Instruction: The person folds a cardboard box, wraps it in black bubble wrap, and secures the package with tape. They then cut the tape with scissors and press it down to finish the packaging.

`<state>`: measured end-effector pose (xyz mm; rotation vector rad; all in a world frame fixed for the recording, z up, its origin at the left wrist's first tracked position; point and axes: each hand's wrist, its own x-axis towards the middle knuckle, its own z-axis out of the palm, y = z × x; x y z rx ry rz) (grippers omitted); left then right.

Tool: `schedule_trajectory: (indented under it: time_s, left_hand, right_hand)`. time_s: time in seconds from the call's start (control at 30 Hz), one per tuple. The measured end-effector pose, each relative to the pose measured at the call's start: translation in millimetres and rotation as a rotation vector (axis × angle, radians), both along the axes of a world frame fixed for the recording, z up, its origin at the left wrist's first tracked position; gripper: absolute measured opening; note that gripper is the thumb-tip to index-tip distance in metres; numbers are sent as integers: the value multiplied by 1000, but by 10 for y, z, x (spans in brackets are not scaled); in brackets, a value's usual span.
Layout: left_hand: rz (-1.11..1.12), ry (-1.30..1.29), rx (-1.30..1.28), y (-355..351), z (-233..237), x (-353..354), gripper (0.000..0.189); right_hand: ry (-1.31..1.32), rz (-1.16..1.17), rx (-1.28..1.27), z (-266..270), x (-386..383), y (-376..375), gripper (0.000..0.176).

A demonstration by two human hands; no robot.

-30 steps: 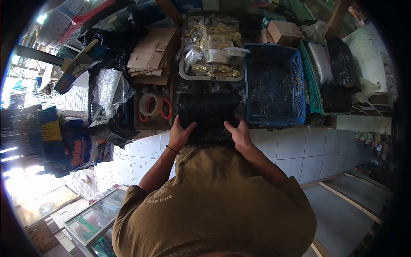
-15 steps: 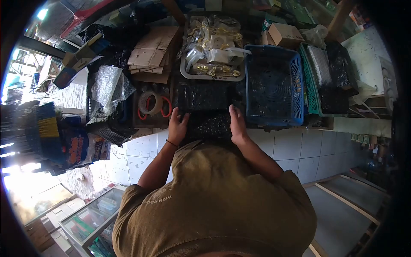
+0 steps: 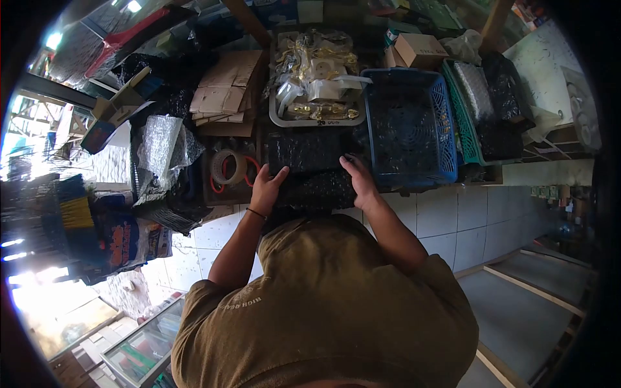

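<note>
A dark flat bundle in shiny black plastic (image 3: 304, 150) lies on the work surface in front of me. Black bubble wrap (image 3: 317, 189) extends from it toward my body. My left hand (image 3: 266, 187) grips the left edge of the wrap, thumb and forefinger showing at the bundle's near left corner. On the opposite side, my right hand (image 3: 359, 179) holds the right edge, with its fingers bent over the bundle's near right corner. The undersides of both hands are hidden.
Beyond the bundle stands a white tray (image 3: 317, 121) of bagged gold-coloured fittings. A blue basket (image 3: 369, 129) is at right. Left are a tape roll (image 3: 228, 168), flattened cardboard (image 3: 223, 87) and clear bubble wrap (image 3: 158, 142). A green basket (image 3: 460, 119) stands farther right.
My right hand has shifted slightly left and its fingers, earlier pointing upward, now lean over the bundle's corner. My left hand stays at the left edge. The camera view has moved slightly.
</note>
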<state>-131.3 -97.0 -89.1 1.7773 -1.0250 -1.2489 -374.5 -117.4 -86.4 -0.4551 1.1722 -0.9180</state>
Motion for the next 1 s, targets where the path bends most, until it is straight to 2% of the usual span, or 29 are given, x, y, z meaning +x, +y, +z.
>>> schedule_trajectory:
  time_s: [0.03,0.07,0.13,0.2,0.27,0.4,0.47,0.53,0.57,0.63,0.7,0.77,0.83,0.9,0.93,1.0]
  left_hand:
    - [-7,140,11,-6,261,-66,73]
    - [-15,281,22,-10,411,-107,72]
    - [-29,276,5,-16,407,-107,70]
    - [-41,271,-13,-25,365,-93,68]
    - [-32,146,-78,-32,226,-77,64]
    - [-56,170,-103,-7,-9,-43,59]
    - [12,-31,-138,9,125,-126,50]
    - [-8,-45,-138,-18,98,-117,51]
    - [-25,-84,-131,-9,87,-110,52]
    - [-19,-56,-167,-20,71,-108,50]
    - [32,144,-173,-44,-39,-127,52]
    - [33,166,-94,-58,67,-130,50]
    - [35,181,-16,-82,94,-99,48]
    - [9,79,-36,-93,43,-102,60]
    - [18,84,-40,-93,95,-109,60]
    - [38,85,-54,-82,238,-125,61]
  right_hand:
    - [-126,-30,51,2,-5,1,44]
    - [-123,-39,47,48,-1,12,44]
    - [-308,-42,8,152,13,59,30]
    - [-310,-96,-20,156,37,104,26]
    - [-308,-143,-45,144,62,134,22]
    - [-149,-266,-39,69,95,218,22]
    - [-45,-296,-66,-27,65,229,22]
    - [299,-359,-158,-134,91,271,19]
    - [377,-381,-257,-158,115,286,17]
    - [418,-398,-209,-117,134,294,22]
    - [488,-395,-138,129,205,300,28]
    - [539,-390,-83,361,266,261,34]
    - [641,-236,-95,517,289,244,50]
    - [657,-211,-80,620,327,190,53]
    - [669,-191,-56,651,329,159,57]
    - [709,-164,-33,372,245,52,58]
